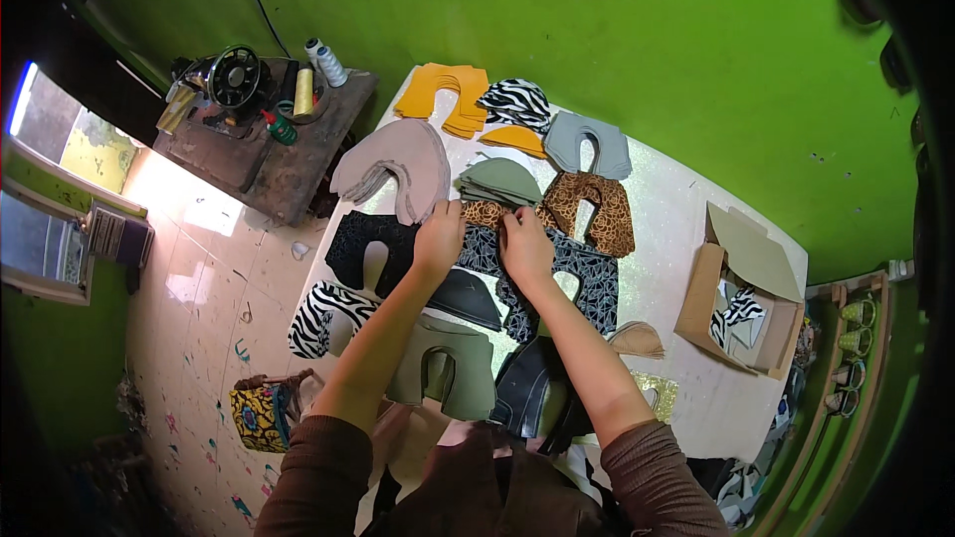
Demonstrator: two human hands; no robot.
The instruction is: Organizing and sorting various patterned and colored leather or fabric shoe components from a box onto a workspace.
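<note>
Both our hands rest side by side, fingers curled down onto the same small stack: the left hand (439,237) and the right hand (524,242) press and pinch at the leopard-print cut fabric piece (484,213) lying just above the dark patterned horseshoe-shaped fabric stack (589,278). We cannot tell for sure whether the fingertips grip an edge or only flatten it, since the knuckles hide them.

Working from the biggest thing down: the long white worktable (676,209) carries everything, set against the bright green wall (696,50). To our left stands the old black sewing machine on its dark wooden stand (236,89). At the table's right sits an open brown cardboard box (736,303) with scraps inside. Around our hands lie the other cut stacks: a beige-grey horseshoe stack (398,164), a black lace-patterned stack (363,239), an olive-green stack (453,368), a second leopard-print horseshoe stack (595,207), and a zebra-striped stack (318,318).

To do this well, we judge it best to keep both hands low and close, square the piece's edges against its neighbours, and lift only the top layer so the stacks beneath, which touch and overlap, stay undisturbed.
</note>
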